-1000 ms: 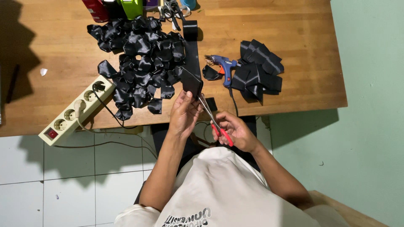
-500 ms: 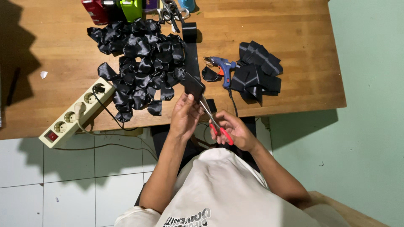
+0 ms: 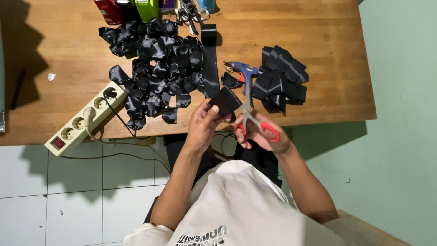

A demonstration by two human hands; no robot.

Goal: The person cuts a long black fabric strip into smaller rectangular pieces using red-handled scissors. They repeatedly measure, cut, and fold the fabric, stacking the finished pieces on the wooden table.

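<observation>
Our left hand [image 3: 203, 125] pinches a black ribbon piece [image 3: 226, 100] at the near edge of the wooden table [image 3: 318, 41]; our right hand [image 3: 259, 134] grips red-handled scissors [image 3: 251, 122], blades touching the piece. Farther onto the table lies a blue glue gun [image 3: 244, 73].

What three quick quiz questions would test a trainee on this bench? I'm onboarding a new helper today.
1. True or false: the right hand holds red-handled scissors.
2. What does the left hand pinch?
3. Which lies nearer the power strip: (a) the heap of ribbon pieces or (b) the stack of cut strips?

Key: 1 true. 2 a black ribbon piece. 3 a.
</observation>
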